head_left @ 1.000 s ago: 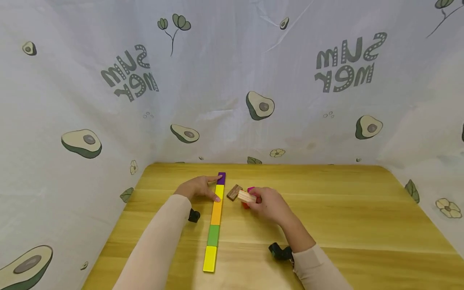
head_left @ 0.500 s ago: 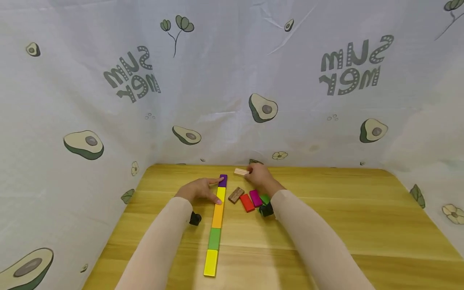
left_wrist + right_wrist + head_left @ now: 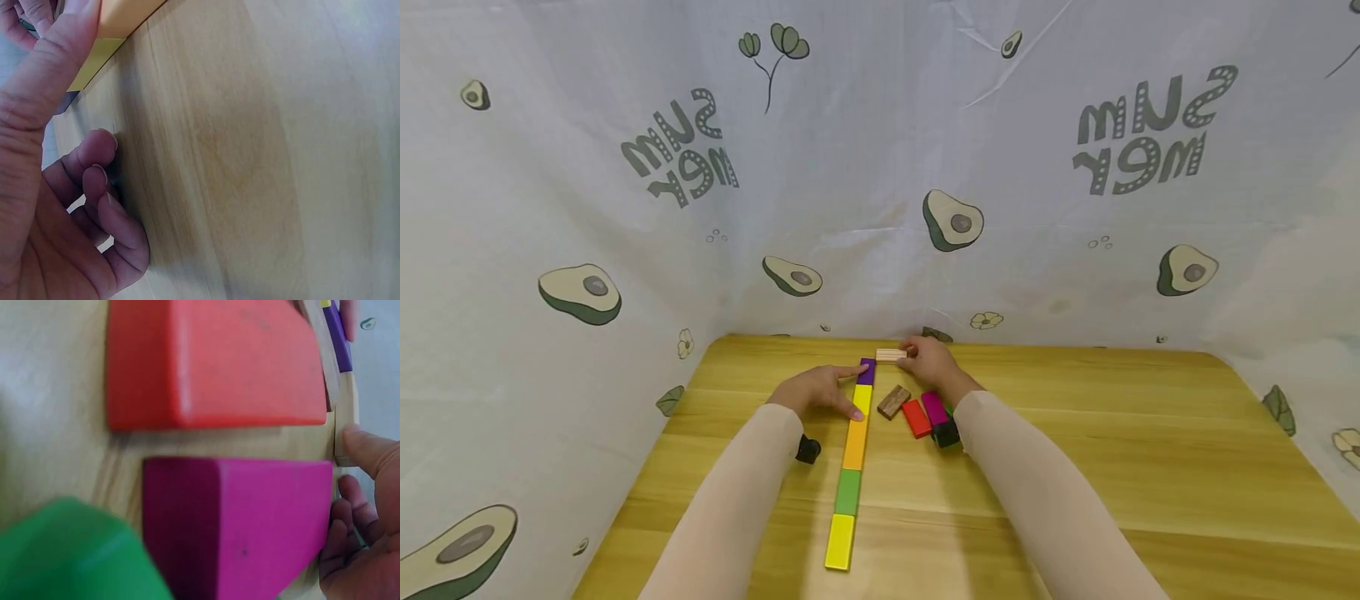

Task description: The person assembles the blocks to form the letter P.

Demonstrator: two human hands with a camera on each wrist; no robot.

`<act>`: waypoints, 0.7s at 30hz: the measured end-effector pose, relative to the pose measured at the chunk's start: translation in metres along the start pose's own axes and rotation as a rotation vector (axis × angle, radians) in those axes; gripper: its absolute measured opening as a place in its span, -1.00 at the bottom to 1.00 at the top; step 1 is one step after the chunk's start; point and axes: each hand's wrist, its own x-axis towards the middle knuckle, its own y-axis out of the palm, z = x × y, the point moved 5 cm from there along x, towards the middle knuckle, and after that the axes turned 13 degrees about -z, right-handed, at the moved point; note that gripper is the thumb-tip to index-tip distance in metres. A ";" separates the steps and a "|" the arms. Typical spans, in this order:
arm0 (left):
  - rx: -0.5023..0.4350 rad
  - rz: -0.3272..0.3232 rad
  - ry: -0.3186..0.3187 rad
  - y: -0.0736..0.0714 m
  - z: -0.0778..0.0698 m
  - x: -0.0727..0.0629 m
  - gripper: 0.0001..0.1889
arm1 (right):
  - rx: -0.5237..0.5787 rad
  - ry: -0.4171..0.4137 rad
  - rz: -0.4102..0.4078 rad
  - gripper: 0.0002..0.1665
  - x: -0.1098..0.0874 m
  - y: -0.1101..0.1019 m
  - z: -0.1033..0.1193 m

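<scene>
A straight row of wooden blocks runs away from the person: near yellow block (image 3: 839, 542), green block (image 3: 847, 493), orange block (image 3: 854, 446), far yellow block (image 3: 862, 397) and purple block (image 3: 867, 372). The left hand (image 3: 811, 390) stretches its index finger onto the purple block; its thumb presses where orange and far yellow meet. In the left wrist view, its other fingers (image 3: 119, 225) curl loosely, holding nothing. Near the table's far edge, the right hand (image 3: 931, 364) pinches the right end of a pale wooden block (image 3: 891, 355). That block lies crosswise, its left end at the purple block's far end.
Right of the row lie a dark brown block (image 3: 894, 402), a red block (image 3: 917, 419), a magenta block (image 3: 935, 407) and a green block (image 3: 75, 550), partly hidden by the right sleeve in the head view. Printed cloth (image 3: 865, 167) hangs behind the table.
The right hand has carried the pale block from above the loose blocks to the far edge, then slid it left up to the purple block. The left hand has stayed on the row.
</scene>
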 end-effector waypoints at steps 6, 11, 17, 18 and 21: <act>0.008 -0.006 0.004 -0.001 -0.002 0.001 0.06 | 0.049 0.024 0.026 -0.43 0.000 -0.001 -0.004; -0.025 -0.006 -0.014 -0.002 -0.001 0.001 0.06 | 0.049 0.007 0.090 -0.33 -0.001 -0.005 -0.004; -0.026 -0.007 -0.010 -0.001 0.001 0.001 0.05 | -0.015 -0.038 0.125 -0.35 -0.003 -0.007 -0.004; -0.022 -0.006 -0.007 -0.001 0.001 0.001 0.05 | -0.021 -0.041 0.125 -0.37 -0.004 -0.007 -0.004; -0.005 -0.010 -0.002 0.000 0.001 0.001 0.06 | -0.019 -0.039 0.120 -0.41 -0.004 -0.006 -0.005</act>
